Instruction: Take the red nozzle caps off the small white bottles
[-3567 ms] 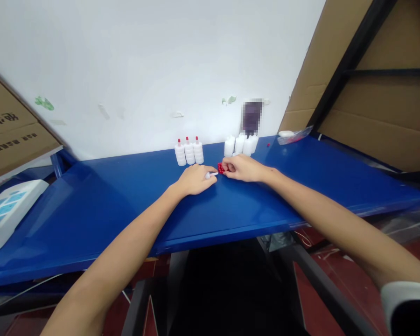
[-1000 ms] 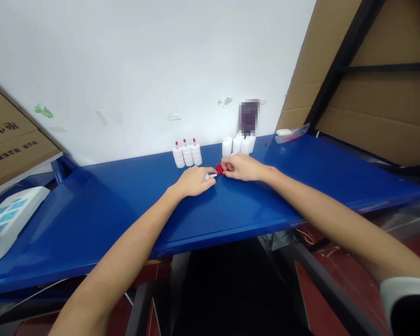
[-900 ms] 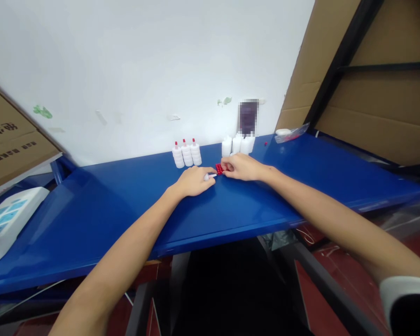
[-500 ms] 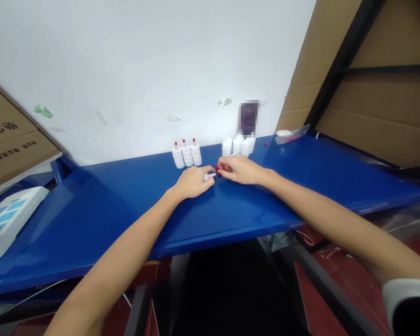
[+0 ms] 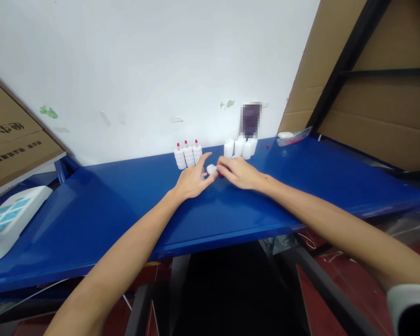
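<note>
A small white squeeze bottle (image 5: 212,169) lies tilted between my two hands, with a bit of red at its left side. My left hand (image 5: 191,182) has its thumb against the bottle and its index finger lifted away; its other fingers are partly hidden. My right hand (image 5: 241,173) has fingers pinched together at the bottle's right end. Red caps (image 5: 221,175) show just under those right fingertips. Behind my left hand stand three white bottles with red tips (image 5: 188,155). Several white bottles (image 5: 240,148) without visible red tips stand behind my right hand.
The blue table (image 5: 126,200) runs along a white wall. A single red cap (image 5: 268,146) and a clear plastic bag (image 5: 294,137) lie at the back right. A white device with blue panels (image 5: 16,217) sits at the left, below a cardboard box (image 5: 17,135).
The bottle has turned between my hands, so its nozzle no longer points right. My left index finger has lifted, and my right fingers have come from the red caps onto the bottle.
</note>
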The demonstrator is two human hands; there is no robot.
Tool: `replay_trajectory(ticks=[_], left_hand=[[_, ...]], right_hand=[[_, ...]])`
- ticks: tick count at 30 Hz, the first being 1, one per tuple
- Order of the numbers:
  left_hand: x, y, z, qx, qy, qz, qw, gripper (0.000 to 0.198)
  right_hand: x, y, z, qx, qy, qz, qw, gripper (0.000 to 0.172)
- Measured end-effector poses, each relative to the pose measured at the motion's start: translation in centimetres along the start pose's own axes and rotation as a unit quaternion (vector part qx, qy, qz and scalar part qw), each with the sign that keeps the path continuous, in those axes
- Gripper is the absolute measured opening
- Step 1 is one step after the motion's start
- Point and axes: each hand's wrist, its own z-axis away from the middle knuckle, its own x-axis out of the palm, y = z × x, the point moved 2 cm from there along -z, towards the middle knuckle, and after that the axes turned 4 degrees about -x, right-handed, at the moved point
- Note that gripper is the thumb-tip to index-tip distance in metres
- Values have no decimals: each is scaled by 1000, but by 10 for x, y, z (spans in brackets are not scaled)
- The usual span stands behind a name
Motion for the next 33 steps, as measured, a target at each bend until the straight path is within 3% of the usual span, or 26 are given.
replay_trajectory(ticks=[4, 7, 10, 12, 14, 17, 23, 29, 33], left_hand=[[-2, -2, -1, 2, 31, 0, 1000, 57], [-1, -2, -1, 17, 33, 13, 999, 43], [0, -2, -4, 10, 61, 92, 994, 38], [1, -5, -7, -26, 85, 217, 972, 36], [4, -9, -11, -80, 83, 364, 924, 32], [6, -12, -16, -132, 64, 484, 863, 29], [5, -10, -16, -169, 34, 562, 809, 24], [3, -8, -15, -162, 78, 593, 785, 12], [3, -7, -14, -178, 43, 627, 757, 16]], right_hand=[[-21, 33, 1, 110, 121, 53, 985, 30], [-32, 63, 7, 193, 110, 123, 967, 29], [-34, 80, 10, 227, 86, 149, 958, 29], [-32, 82, 9, 231, 77, 156, 957, 28], [-28, 80, 7, 231, 74, 161, 957, 29], [-23, 78, 2, 226, 68, 168, 957, 31], [-19, 75, -4, 232, 48, 195, 952, 32], [-23, 66, -3, 252, 22, 197, 947, 28], [-29, 63, -1, 252, 30, 208, 945, 29]])
